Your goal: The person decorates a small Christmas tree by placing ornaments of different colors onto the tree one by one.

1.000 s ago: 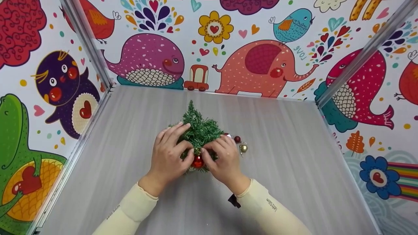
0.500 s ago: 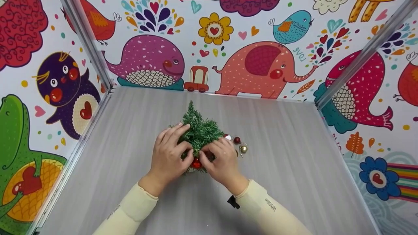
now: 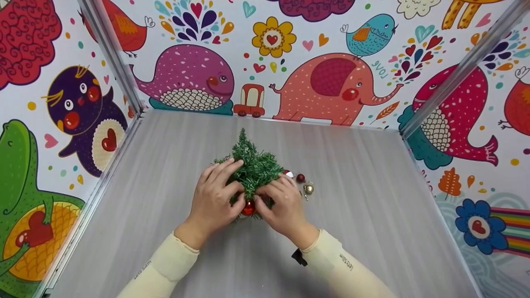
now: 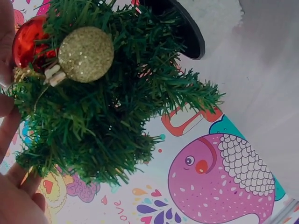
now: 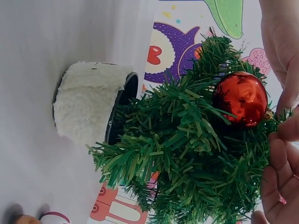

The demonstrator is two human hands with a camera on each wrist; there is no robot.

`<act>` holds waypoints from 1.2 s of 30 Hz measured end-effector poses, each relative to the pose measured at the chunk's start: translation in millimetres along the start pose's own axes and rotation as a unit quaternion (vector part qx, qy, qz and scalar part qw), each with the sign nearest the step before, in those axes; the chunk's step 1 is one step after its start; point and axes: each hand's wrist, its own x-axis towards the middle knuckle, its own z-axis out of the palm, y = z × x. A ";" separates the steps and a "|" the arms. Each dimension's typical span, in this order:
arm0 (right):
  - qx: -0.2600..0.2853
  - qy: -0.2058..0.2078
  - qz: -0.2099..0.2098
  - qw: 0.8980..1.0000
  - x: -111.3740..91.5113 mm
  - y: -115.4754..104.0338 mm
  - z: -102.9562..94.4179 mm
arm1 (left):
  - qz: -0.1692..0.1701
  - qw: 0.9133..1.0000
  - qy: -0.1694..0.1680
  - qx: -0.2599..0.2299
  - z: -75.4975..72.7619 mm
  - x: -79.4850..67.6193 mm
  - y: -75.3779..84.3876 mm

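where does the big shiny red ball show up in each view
Head: red ball below centre, between left hand and right hand.
Left wrist: red ball upper left, left of the gold glitter ball.
Right wrist: red ball right of centre, just above mid-height.
Shared landmark: the green tree.

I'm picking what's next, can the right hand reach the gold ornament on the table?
Probably yes: the gold ornament lies uncovered, close beside the right hand, though that hand is busy at the red bauble.

left hand (image 3: 215,196), right hand (image 3: 283,200) nearby, thumbs (image 3: 262,205) and forefingers (image 3: 233,188) pinching
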 end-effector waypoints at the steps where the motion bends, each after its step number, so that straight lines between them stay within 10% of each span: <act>1: -0.001 0.000 -0.001 1.000 -0.5 0.2 -0.6 | 0.000 1.000 0.000 -0.002 0.6 -0.2 0.0; 15: 0.002 0.027 -0.020 0.999 -12.5 15.9 -20.7 | 0.015 1.000 0.004 -0.024 5.3 1.1 -0.1; 21: -0.027 0.028 0.036 0.999 -30.4 48.4 -38.0 | -0.012 0.999 -0.030 0.002 5.2 0.4 -2.1; 29: -0.088 -0.055 0.173 0.979 -76.0 106.5 -42.5 | -0.026 0.999 -0.036 0.011 5.7 -1.7 -2.1; 36: -0.114 -0.155 0.212 0.958 -99.7 124.2 -27.5 | -0.027 0.999 -0.040 0.009 7.7 -3.6 -0.4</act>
